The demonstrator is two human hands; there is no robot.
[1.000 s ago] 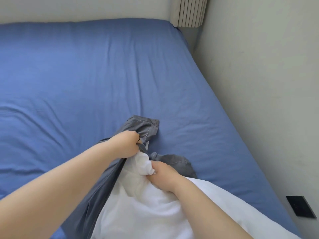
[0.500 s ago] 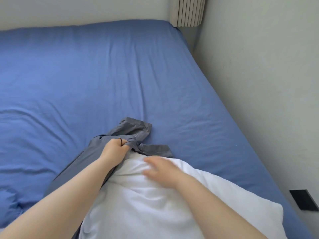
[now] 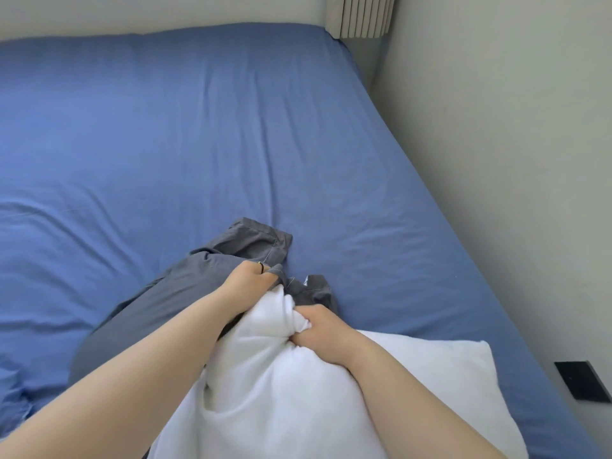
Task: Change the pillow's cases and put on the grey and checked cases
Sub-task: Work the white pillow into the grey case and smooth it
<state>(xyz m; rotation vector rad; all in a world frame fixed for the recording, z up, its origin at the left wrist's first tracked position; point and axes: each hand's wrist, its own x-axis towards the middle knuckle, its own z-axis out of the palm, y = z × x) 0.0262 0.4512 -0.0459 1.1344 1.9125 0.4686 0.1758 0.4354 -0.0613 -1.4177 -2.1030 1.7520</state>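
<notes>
A bare white pillow lies at the near edge of the bed, its far corner bunched up. My right hand is shut on that bunched corner. A grey pillowcase lies crumpled on the sheet to the left of and beyond the pillow, its open end by the pillow's corner. My left hand, with a ring on one finger, grips the edge of the case's opening right next to the pillow corner. No checked case is in view.
The bed is covered by a blue fitted sheet with light creases. A pale wall runs along its right side, with a black wall plate low down. A ribbed beige curtain hangs at the far corner.
My right hand was lying flat on the pillow and has now closed on its bunched corner. My left hand keeps its grip on the grey case's opening, with little shift.
</notes>
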